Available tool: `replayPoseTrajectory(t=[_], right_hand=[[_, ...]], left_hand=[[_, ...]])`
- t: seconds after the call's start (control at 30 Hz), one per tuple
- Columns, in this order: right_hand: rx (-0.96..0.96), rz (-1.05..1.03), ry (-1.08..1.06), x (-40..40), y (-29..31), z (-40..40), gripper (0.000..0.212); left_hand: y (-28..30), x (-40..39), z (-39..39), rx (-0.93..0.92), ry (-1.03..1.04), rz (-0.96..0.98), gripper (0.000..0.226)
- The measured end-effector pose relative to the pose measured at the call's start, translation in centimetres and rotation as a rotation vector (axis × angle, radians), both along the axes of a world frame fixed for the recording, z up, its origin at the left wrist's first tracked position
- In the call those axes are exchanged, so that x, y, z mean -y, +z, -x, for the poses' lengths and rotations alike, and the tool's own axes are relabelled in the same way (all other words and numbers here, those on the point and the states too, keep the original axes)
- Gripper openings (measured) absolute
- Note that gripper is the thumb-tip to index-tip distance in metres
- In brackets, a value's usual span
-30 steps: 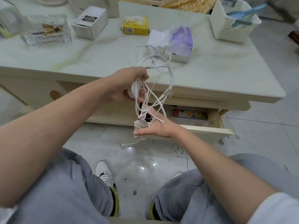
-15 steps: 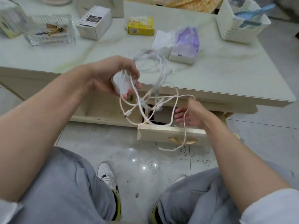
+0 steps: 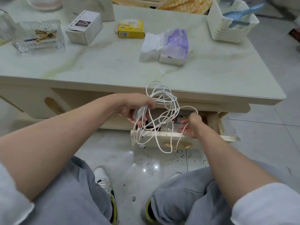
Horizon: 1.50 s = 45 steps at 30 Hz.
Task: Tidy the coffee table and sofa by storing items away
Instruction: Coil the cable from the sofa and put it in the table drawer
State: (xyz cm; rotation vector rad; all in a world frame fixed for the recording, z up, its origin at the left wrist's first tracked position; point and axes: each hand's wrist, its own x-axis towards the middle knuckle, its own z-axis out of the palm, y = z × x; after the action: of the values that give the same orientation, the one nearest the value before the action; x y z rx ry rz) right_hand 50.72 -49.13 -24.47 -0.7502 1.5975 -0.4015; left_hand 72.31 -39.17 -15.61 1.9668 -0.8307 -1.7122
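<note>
Honestly, the left hand [image 3: 138, 109] has its grip closed on the charger and tangled white cables [image 3: 162, 111], with the right hand [image 3: 191, 125] pinching one strand over the open drawer [image 3: 162, 140] at 6 o'clock of the surface [image 3: 113, 62]. Loops dangling past the drawer front could snag or get pinched when it shuts.

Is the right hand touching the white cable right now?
Touching. The head view shows the right hand pinching a strand of the white cable.

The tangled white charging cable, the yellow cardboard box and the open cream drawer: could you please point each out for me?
tangled white charging cable [image 3: 168, 101]: head view, on a loop above the drawer.
yellow cardboard box [image 3: 131, 28]: head view, top face.
open cream drawer [image 3: 196, 141]: head view, front panel.
</note>
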Motion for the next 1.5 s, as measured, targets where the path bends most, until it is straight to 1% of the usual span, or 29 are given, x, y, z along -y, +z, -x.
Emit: replayPoseTrajectory(t=[0.17, 0.27, 0.33, 0.4, 0.5, 0.57, 0.6, 0.67, 0.73, 0.8, 0.83, 0.87, 0.93, 0.97, 1.0, 1.03, 1.07, 1.1, 1.17, 1.2, 1.23, 1.27, 1.3, 1.33, 1.37, 1.4, 1.43, 1.47, 1.5], right_hand=[[-0.07, -0.21, 0.238, -0.5, -0.2, 1.1, 0.047], [0.082, -0.315, 0.288, -0.9, 0.1, 1.3, 0.038], [0.278, -0.332, 0.251, -0.8, 1.2, 0.7, 0.028], [0.467, -0.317, 0.089, -0.3, 2.7, 0.0, 0.031], [0.655, -0.131, -0.423, 0.8, 3.6, -0.2, 0.038], [0.683, -0.085, -0.704, 0.9, 2.7, 0.6, 0.042], [0.672, -0.076, -0.781, 0.7, 2.0, 0.9, 0.045], [0.563, -0.023, -0.841, 0.1, 0.1, 1.4, 0.049], [0.447, -0.014, -0.821, -0.4, -1.0, 1.8, 0.054], [0.314, -0.047, -0.718, -0.6, -2.4, 2.4, 0.052], [0.236, -0.035, -0.595, -0.6, -3.0, 2.6, 0.046], [0.096, 0.01, -0.383, -0.6, -3.2, 2.9, 0.038], [-0.286, 0.097, 0.114, -0.9, -3.5, 3.4, 0.023], [-0.438, 0.124, 0.266, -1.0, -3.4, 3.5, 0.024], [-0.596, 0.142, 0.344, -1.4, -3.0, 3.2, 0.028], [-0.704, 0.173, 0.336, -1.4, -2.6, 3.1, 0.03], [-0.727, 0.215, 0.257, -1.1, -2.8, 3.2, 0.03], [-0.689, 0.228, 0.093, -0.6, -2.6, 3.1, 0.029], [-0.453, 0.233, -0.223, -0.2, -2.3, 2.7, 0.037], [-0.341, 0.265, -0.221, -0.4, -2.4, 2.0, 0.046], [-0.233, 0.311, -0.104, -0.4, -2.4, 1.0, 0.06], [-0.193, 0.341, 0.176, -0.8, -1.9, 0.2, 0.071], [-0.146, 0.351, 0.464, -1.5, -1.6, -0.4, 0.076], [-0.168, 0.363, 0.711, -1.9, -1.6, -0.9, 0.073], [-0.21, 0.368, 0.875, -1.8, -2.3, -0.9, 0.061], [-0.271, 0.361, 0.96, -1.9, -3.2, -0.7, 0.043], [-0.356, 0.384, 0.992, -1.5, -4.6, -0.2, 0.027], [-0.438, 0.402, 0.984, -1.3, -5.6, 0.1, 0.023], [-0.527, 0.418, 0.955, -1.0, -6.3, 0.4, 0.024]], left_hand=[[-0.8, 0.7, 1.3, -0.078, -0.033, 0.021, 0.014], [-0.4, 1.3, 2.3, -0.105, -0.09, 0.128, 0.014], [0.1, 1.9, 2.7, -0.104, -0.09, 0.244, 0.017], [0.3, 2.1, 3.2, -0.056, -0.07, 0.369, 0.016], [-0.3, 1.8, 4.8, 0.19, -0.121, 0.521, 0.011], [-1.3, 1.4, 6.1, 0.229, -0.13, 0.543, 0.01], [-2.1, 1.3, 6.5, 0.236, -0.13, 0.527, 0.016], [-4.0, 1.3, 6.9, 0.266, -0.151, 0.455, 0.027], [-5.9, 1.1, 7.1, 0.28, -0.204, 0.372, 0.034], [-8.0, 0.8, 7.2, 0.264, -0.251, 0.281, 0.036], [-9.0, 0.6, 7.2, 0.252, -0.267, 0.234, 0.037], [-10.0, 0.6, 7.2, 0.241, -0.281, 0.189, 0.039], [-11.7, 0.6, 7.3, 0.248, -0.3, 0.119, 0.043], [-12.5, 0.7, 7.3, 0.257, -0.29, 0.1, 0.044], [-13.0, 0.8, 7.4, 0.273, -0.275, 0.094, 0.043], [-13.4, 1.1, 7.3, 0.291, -0.255, 0.095, 0.039], [-14.0, 1.5, 7.1, 0.303, -0.233, 0.085, 0.034], [-14.6, 1.8, 6.9, 0.317, -0.204, 0.076, 0.03], [-15.0, 2.2, 6.8, 0.347, -0.196, 0.05, 0.025], [-15.2, 2.3, 6.8, 0.366, -0.244, 0.042, 0.023], [-15.4, 2.4, 6.8, 0.378, -0.325, 0.04, 0.023], [-15.4, 2.4, 6.9, 0.391, -0.425, 0.027, 0.024], [-15.5, 2.3, 7.1, 0.399, -0.504, 0.038, 0.027], [-15.4, 2.1, 7.3, 0.384, -0.557, 0.034, 0.032], [-15.4, 1.9, 7.3, 0.368, -0.589, 0.05, 0.042], [-15.6, 1.8, 7.2, 0.361, -0.598, 0.059, 0.054], [-15.7, 1.8, 7.0, 0.357, -0.583, 0.078, 0.063], [-15.8, 1.8, 6.8, 0.354, -0.552, 0.083, 0.071], [-16.0, 1.9, 6.6, 0.348, -0.511, 0.099, 0.076]])
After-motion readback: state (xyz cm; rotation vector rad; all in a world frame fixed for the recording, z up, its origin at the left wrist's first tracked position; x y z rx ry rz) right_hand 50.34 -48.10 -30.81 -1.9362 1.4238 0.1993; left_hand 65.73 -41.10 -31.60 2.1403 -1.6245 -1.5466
